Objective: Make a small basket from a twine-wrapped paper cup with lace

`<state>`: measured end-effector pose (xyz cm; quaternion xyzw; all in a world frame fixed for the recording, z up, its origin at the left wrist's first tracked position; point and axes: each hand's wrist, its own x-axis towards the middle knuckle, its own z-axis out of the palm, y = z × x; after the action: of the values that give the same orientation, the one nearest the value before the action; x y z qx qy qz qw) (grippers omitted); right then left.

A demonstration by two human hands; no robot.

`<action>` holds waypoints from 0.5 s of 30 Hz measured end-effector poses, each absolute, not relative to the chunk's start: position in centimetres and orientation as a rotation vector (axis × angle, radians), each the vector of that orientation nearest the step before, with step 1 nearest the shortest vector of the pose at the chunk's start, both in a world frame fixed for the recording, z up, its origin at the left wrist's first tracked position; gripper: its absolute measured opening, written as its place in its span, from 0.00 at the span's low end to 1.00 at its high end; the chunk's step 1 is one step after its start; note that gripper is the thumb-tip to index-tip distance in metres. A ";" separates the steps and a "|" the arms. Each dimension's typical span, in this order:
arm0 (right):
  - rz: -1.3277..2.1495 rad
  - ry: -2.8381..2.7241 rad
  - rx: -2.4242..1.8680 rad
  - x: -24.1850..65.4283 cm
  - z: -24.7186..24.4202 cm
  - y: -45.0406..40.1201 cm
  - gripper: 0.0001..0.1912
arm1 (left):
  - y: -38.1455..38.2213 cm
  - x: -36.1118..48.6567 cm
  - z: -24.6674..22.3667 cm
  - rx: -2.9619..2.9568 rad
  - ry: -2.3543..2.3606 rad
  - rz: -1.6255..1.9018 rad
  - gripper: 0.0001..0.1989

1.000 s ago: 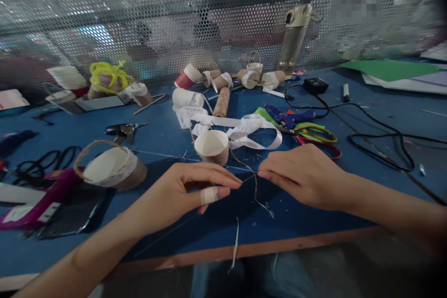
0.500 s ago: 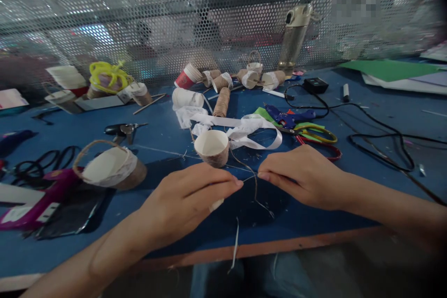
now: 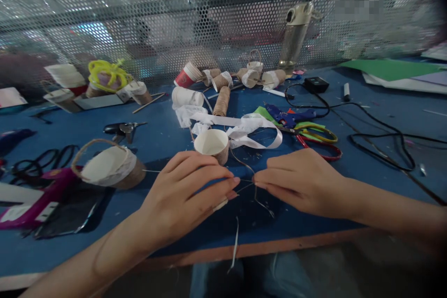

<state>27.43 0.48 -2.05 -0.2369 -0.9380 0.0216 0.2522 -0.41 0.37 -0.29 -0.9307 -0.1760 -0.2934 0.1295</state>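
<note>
Fingertips pinched, my left hand (image 3: 193, 191) and my right hand (image 3: 296, 181) face each other above the front of the table. A thin thread (image 3: 246, 180) runs between them, gripped at both ends. Something small and pale (image 3: 220, 204) shows under the left fingers; I cannot make out what it is. Just behind the hands stands a paper cup (image 3: 213, 143) wrapped in brown twine. A loose twine strand (image 3: 257, 200) trails from near the cup past my right fingertips. To the left lies a twine-wrapped cup basket (image 3: 115, 167) with lace trim and a handle.
Behind the cup lie white ribbon (image 3: 256, 137) and a twine spool (image 3: 221, 101). Scissors (image 3: 319, 137) and a blue glue gun (image 3: 291, 115) are on the right, near a black cable (image 3: 380, 149). A purple glue gun (image 3: 52, 195) lies left. A bottle (image 3: 295, 37) stands by the mesh panel.
My hands have come slightly closer together. The left fingers have spread and lifted a little, while the right hand has shifted slightly left and down. The thread now shows as two strands.
</note>
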 end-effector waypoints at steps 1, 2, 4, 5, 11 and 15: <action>0.010 -2.549 -0.630 27.4 -2.0 0.4 0.13 | 0.3 -0.4 -0.3 -2.725 -0.534 -0.863 0.09; -0.041 -2.544 -0.616 27.5 -2.0 0.4 0.12 | 0.3 -0.5 -0.2 -2.756 -0.566 -0.885 0.08; -0.138 -2.525 -0.597 27.4 -1.9 0.3 0.12 | 0.2 -0.5 -0.1 -2.842 -0.634 -0.927 0.06; -0.180 -2.514 -0.593 27.4 -1.8 0.2 0.12 | 0.1 -0.5 -0.1 -2.893 -0.673 -0.936 0.06; -0.367 -2.451 -0.578 27.4 -1.7 -0.2 0.10 | -0.2 -0.3 0.5 -3.087 -0.760 -1.065 0.09; -0.488 -2.462 -0.554 27.4 -1.4 -0.3 0.10 | -0.4 -0.4 0.8 -3.279 -1.097 -1.253 0.09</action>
<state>27.37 -0.25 -1.45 -0.2068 -0.9190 -0.1822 0.2818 -0.36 -0.36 0.83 -0.8597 -0.2876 -0.3286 -0.2649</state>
